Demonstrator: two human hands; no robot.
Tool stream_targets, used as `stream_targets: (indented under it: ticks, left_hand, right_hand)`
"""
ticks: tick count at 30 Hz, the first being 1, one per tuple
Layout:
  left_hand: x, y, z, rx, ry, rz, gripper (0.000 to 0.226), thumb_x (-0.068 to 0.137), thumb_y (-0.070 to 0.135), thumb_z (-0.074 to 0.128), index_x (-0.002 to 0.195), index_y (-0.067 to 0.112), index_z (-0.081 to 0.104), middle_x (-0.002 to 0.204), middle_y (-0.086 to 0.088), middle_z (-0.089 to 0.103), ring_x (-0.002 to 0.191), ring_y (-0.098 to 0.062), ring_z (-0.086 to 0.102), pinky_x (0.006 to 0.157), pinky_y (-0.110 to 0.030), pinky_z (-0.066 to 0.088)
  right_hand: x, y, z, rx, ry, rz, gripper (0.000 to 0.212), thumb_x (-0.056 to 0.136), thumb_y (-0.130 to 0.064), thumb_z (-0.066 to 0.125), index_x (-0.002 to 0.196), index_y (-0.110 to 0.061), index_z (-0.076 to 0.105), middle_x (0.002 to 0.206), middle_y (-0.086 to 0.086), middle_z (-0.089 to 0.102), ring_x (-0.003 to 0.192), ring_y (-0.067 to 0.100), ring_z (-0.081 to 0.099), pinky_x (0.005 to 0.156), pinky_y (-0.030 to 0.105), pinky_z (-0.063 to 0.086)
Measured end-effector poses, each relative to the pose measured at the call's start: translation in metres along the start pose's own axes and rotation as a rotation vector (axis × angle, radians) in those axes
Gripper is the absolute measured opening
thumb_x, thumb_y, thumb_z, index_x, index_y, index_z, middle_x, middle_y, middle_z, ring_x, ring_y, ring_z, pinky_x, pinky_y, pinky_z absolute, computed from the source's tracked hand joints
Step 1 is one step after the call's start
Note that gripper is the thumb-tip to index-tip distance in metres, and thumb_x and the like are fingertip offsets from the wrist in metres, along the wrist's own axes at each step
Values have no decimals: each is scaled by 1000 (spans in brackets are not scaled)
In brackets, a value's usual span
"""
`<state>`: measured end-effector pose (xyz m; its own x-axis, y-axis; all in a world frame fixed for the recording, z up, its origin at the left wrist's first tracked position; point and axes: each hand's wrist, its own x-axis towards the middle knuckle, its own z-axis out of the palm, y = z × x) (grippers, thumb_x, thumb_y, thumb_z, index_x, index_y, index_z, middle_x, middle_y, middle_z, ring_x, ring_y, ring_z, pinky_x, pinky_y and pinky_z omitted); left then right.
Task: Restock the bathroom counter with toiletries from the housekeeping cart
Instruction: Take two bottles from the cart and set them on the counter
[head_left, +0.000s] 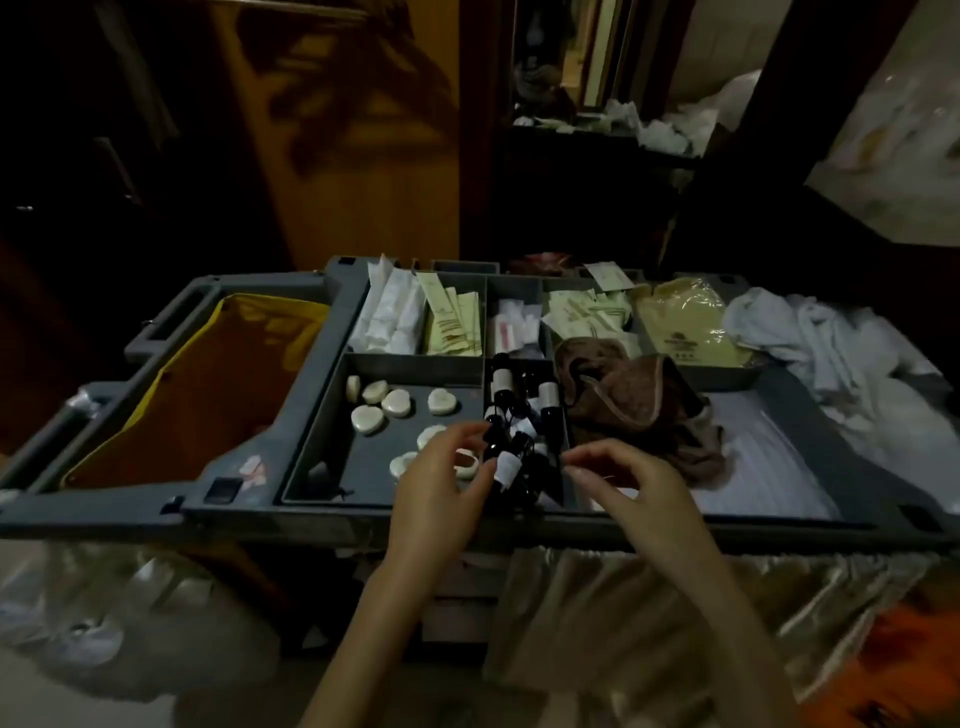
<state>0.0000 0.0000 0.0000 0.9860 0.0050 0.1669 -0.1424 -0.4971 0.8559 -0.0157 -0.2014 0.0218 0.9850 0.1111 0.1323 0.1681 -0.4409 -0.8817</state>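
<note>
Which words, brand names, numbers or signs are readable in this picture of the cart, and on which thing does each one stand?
No text here can be read with certainty.
White labels on the dark bottles: blurred, unreadable.
Emblem and print on the yellow bag: too small to read.
Print on the pale green sachets: too blurred.
Sticker on the cart: unreadable.

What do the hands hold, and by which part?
The left hand pinches a small dark bottle by its labelled body; the right hand seems to hold nothing.
</note>
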Motion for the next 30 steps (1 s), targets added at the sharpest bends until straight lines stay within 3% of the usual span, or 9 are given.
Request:
stream_targets:
  ticks: [5,10,14,17,21,24,27,30]
  left_hand:
    - [15,-22,-25,52,21,-33,32,93,27,61,124,33,56,105,16,62,95,-1,59,78,-22,48]
    - [14,-40,-36,-27,95,-124,27,92,20,63,112,36,58,100,20,63,91,5,59,71,-13,46]
    - [14,-35,-16,-56,19,-136,28,92,22,63,120,28,60,103,15,65,95,1,60,80,-21,52]
    - [23,-33,-6,-57,-1,-82,29,92,24,62,120,29,60,103,15,65,96,1,60,82,-25,52]
    - [31,-33,3,-26,0,-39,30,91,25,63,121,29,60,104,16,63,95,6,58,72,-7,44]
    - [33,-33,4,-26,-18,-45,32,91,25,63,122,30,59,104,16,63,96,5,58,74,-7,44]
    - [51,-27,7,-13,-47,-21,30,91,23,64,120,26,60,104,13,64,96,-2,59,82,-23,50]
    - [89,-16,23,73,-85,44,33,90,17,65,122,22,61,107,5,66,94,-5,58,80,-20,45]
  right_hand:
    - [26,19,24,52,-31,89,16,91,-14,64,93,-29,69,93,-15,71,91,-4,64,81,15,49]
    - [48,31,32,7,-81,78,16,91,-15,65,95,-30,69,95,-17,70,91,-5,63,81,16,50]
    - [66,37,22,-378,-39,-12,18,93,-17,61,108,-26,67,108,-10,65,101,8,59,85,31,52]
    - [86,35,17,-614,-34,-122,37,93,1,50,120,-21,63,125,-2,59,116,19,52,90,35,47]
    - [107,40,20,-788,-97,-175,51,89,2,54,134,-22,53,141,-3,47,132,17,40,106,35,36]
    - [108,47,20,-792,-109,-153,51,92,-11,58,140,-24,46,144,-5,42,135,16,38,110,36,35]
    - [102,50,18,-720,-68,-138,50,92,-14,60,140,-25,47,141,-7,45,132,16,41,108,35,38]
    - [94,51,17,-643,9,-111,48,94,-12,58,139,-25,48,140,-6,48,130,17,42,101,32,42]
